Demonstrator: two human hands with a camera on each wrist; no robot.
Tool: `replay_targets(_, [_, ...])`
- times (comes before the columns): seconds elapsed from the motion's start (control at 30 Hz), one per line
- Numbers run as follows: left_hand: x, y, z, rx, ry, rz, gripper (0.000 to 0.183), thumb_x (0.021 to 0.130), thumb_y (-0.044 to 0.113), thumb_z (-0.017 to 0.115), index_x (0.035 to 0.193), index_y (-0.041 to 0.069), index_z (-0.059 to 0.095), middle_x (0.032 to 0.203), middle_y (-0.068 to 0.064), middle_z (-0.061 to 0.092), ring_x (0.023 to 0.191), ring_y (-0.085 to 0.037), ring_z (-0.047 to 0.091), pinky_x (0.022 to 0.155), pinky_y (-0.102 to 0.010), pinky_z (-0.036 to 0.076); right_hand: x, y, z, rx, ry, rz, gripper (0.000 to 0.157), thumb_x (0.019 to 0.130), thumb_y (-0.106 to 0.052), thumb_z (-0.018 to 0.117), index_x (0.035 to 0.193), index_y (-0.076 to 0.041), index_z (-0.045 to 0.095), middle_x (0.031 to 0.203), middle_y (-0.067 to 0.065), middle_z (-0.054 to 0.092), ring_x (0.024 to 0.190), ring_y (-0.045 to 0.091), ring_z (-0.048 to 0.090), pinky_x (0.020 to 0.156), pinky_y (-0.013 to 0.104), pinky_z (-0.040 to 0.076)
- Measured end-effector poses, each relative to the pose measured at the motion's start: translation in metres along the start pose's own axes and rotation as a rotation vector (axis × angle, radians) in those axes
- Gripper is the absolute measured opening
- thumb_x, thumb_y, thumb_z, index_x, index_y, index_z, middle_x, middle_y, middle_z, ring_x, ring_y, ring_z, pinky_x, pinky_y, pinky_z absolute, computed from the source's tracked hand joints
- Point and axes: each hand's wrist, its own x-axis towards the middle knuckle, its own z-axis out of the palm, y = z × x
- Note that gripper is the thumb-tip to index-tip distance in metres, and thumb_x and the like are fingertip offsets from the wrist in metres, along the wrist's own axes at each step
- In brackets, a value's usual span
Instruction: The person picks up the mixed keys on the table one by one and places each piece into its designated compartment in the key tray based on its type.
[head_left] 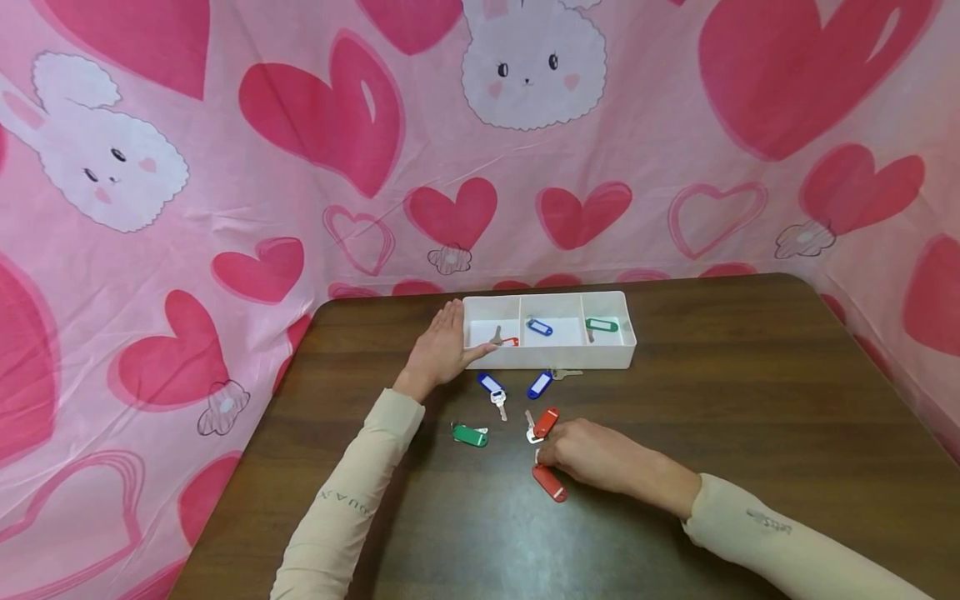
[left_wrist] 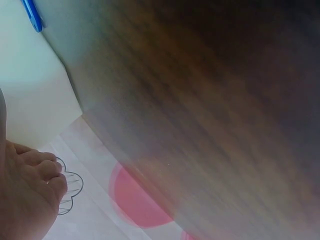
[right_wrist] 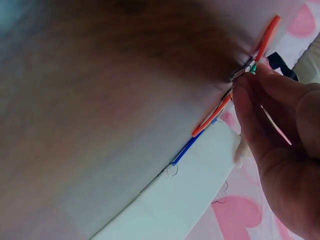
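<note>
A white tray (head_left: 551, 358) with three compartments stands near the table's back edge. My left hand (head_left: 442, 346) rests against its left end, fingers straight, thumb across the front wall. At the table's middle my right hand (head_left: 588, 454) pinches a key at the ring end of a red key tag (head_left: 549, 483); the fingers hide most of that key. Just beyond lies another red tag (head_left: 547, 422) with its key. Nearer the tray are two blue tags (head_left: 491, 383) with keys, and a green tag (head_left: 470, 435) lies to the left. The right wrist view shows my right hand (right_wrist: 280, 120) pinching close to the tabletop.
Inside the tray, a red tag (head_left: 510, 342) with a key lies in the left compartment, a blue tag (head_left: 539, 327) in the middle and a green tag (head_left: 602, 325) in the right. A pink heart-patterned cloth (head_left: 442, 150) hangs behind the brown table (head_left: 720, 400).
</note>
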Motion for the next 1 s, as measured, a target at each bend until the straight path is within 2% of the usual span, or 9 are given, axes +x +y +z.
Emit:
replay_targets(0.33, [-0.001, 0.001, -0.001, -0.003, 0.001, 0.002, 0.114, 0.095, 0.081, 0.042, 0.168, -0.001, 0.011, 0.177, -0.019, 0.017, 0.166, -0.034, 0.015, 0.135, -0.044, 0.017, -0.001, -0.002, 0.0, -0.047, 0.01, -0.011, 0.008, 0.091, -0.009, 0.081, 0.097, -0.015, 0.083, 0.081, -0.008, 0.077, 0.07, 0.002, 0.059, 0.069, 0.014, 0.053])
replay_targets(0.57, [-0.002, 0.0, 0.0, -0.006, 0.0, -0.002, 0.115, 0.094, 0.083, 0.041, 0.168, -0.001, 0.011, 0.177, -0.018, 0.016, 0.166, -0.034, 0.015, 0.135, -0.043, 0.018, -0.002, -0.005, -0.002, 0.001, 0.003, 0.021, 0.009, 0.093, -0.009, 0.079, 0.098, -0.016, 0.08, 0.081, -0.009, 0.075, 0.07, 0.0, 0.057, 0.071, 0.014, 0.054])
replay_targets(0.8, [-0.001, 0.0, 0.002, 0.012, 0.026, 0.01, 0.116, 0.095, 0.083, 0.041, 0.166, -0.004, 0.014, 0.175, -0.022, 0.021, 0.165, -0.035, 0.019, 0.135, -0.044, 0.019, -0.007, -0.007, -0.006, 0.046, 0.075, 0.022, 0.012, 0.094, -0.005, 0.076, 0.091, -0.017, 0.075, 0.078, -0.009, 0.069, 0.071, 0.0, 0.055, 0.07, 0.016, 0.054])
replay_targets(1.0, [-0.001, 0.001, 0.0, 0.017, 0.025, 0.014, 0.116, 0.095, 0.083, 0.041, 0.166, -0.003, 0.013, 0.176, -0.021, 0.019, 0.166, -0.035, 0.017, 0.135, -0.044, 0.018, -0.011, -0.007, -0.01, 0.156, 0.071, 0.075, 0.012, 0.094, -0.004, 0.076, 0.1, -0.015, 0.078, 0.088, -0.008, 0.073, 0.078, -0.001, 0.06, 0.077, 0.019, 0.06])
